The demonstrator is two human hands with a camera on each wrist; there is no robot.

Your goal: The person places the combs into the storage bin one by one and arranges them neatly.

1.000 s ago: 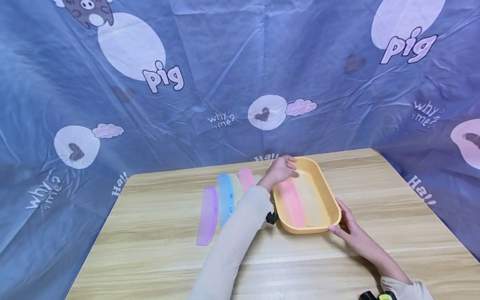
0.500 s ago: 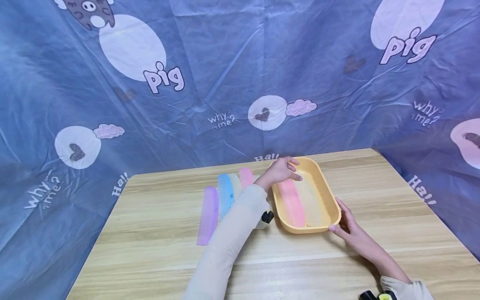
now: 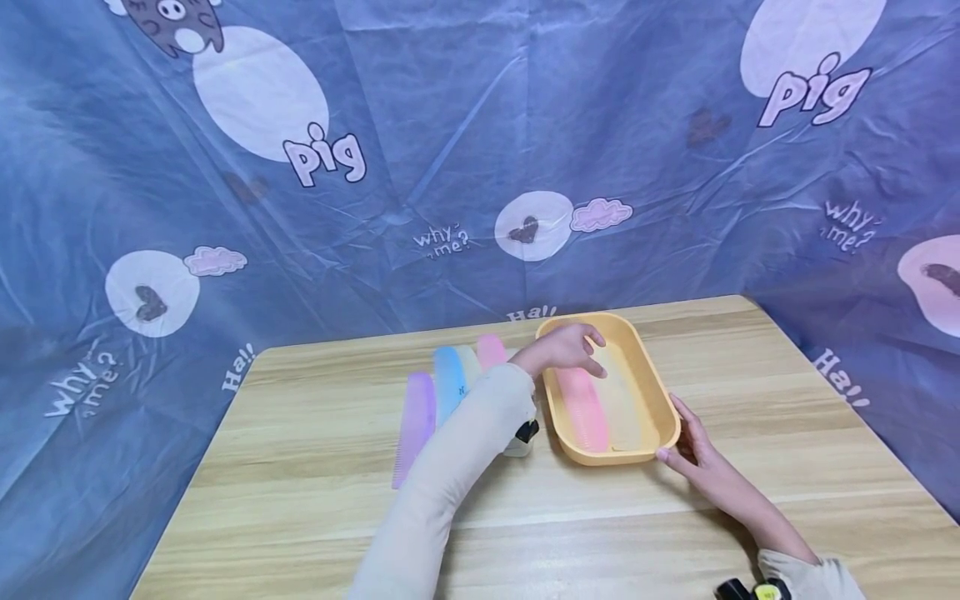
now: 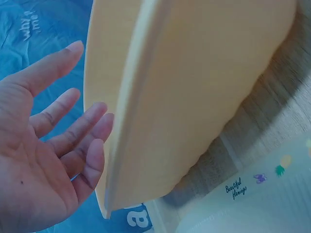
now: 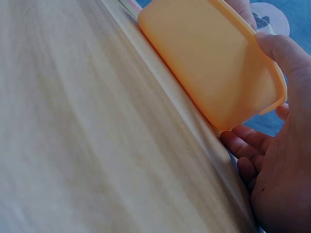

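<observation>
A yellow plastic tray (image 3: pixel 652 375) stands on the table. Inside it lie a pink comb (image 3: pixel 585 417) and, to its right, a pale yellowish comb (image 3: pixel 622 412). My left hand (image 3: pixel 564 347) hovers over the tray's far left part, fingers loosely spread and holding nothing; the left wrist view shows its palm (image 4: pixel 34 170) beside the tray's rim. At the near right corner my right hand (image 3: pixel 701 462) grips the tray, thumb on the rim, other fingers (image 5: pixel 248 138) low against the outer wall.
Left of the tray, a purple comb (image 3: pixel 415 425), a blue comb (image 3: pixel 450 379), a pale comb (image 3: pixel 471 365) and another pink comb (image 3: pixel 492 351) lie in a row, partly hidden by my left sleeve (image 3: pixel 450 475). A printed pale comb (image 4: pixel 252 199) lies beside the tray. Patterned blue cloth hangs behind.
My left hand has come slightly nearer over the tray, and its forearm has shifted left, covering more of the purple comb. The right hand and the tray stay nearly in place.
</observation>
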